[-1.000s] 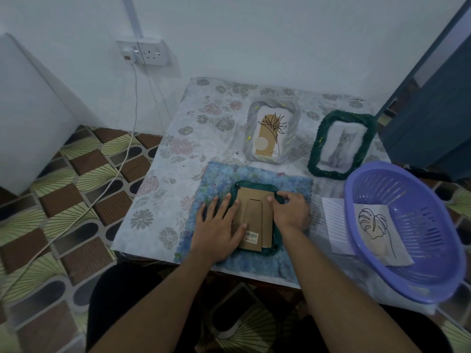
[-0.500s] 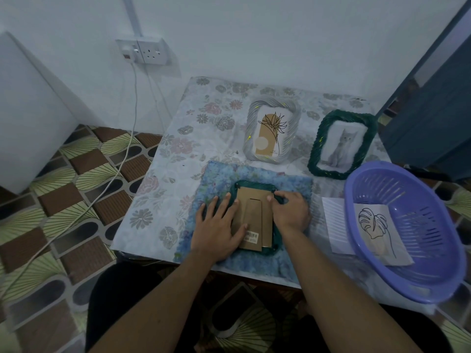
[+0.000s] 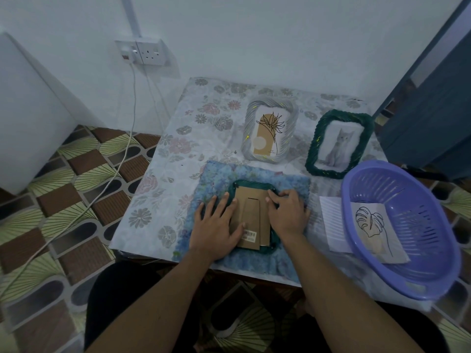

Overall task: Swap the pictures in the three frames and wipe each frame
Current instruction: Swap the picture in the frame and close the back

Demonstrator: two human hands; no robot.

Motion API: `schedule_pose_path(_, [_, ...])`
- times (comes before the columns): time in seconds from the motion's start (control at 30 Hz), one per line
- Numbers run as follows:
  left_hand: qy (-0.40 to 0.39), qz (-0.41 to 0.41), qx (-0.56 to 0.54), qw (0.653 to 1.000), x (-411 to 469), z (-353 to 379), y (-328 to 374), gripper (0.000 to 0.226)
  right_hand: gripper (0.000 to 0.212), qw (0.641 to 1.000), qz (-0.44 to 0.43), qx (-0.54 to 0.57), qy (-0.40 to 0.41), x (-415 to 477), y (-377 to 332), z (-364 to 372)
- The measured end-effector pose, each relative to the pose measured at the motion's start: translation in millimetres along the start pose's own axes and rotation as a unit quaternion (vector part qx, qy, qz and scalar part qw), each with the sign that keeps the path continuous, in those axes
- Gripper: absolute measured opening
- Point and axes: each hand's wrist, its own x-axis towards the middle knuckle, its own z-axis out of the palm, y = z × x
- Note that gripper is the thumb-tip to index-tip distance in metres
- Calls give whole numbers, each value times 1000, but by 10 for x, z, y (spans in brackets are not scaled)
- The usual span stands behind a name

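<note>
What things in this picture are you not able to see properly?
All in the head view:
The frame lies face down on the cloth, cardboard back up, so its picture is hidden.
The label: print too small.
The right hand: curled fingers hide whether it pinches anything.
The striped paper: the basket covers part.

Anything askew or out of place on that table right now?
Nothing spilled or visibly damaged. Two oddities: the leaf print lies across the near rim of the purple basket, half in and half out. The cardboard back of the face-down green frame looks unseated, its barcode corner overhanging the frame's near rim.
</note>
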Motion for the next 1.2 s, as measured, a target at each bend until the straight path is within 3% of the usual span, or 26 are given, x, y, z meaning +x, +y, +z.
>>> schedule_pose_path(0.6, [8,-3,-9,1000,0,8,-6,72,33,998,-20,-52,-14,28,17,-67])
schedule_pose_path(0.87, [1,-6,-10,1000,-3,-3,-1,71,54,999,-36,38,-3,-184,103,-17])
schedule_pose_path(1.2, [0,-2,-8,1000,-5,22,-13,73,73,983,-136,-82,-89,-500,126,172])
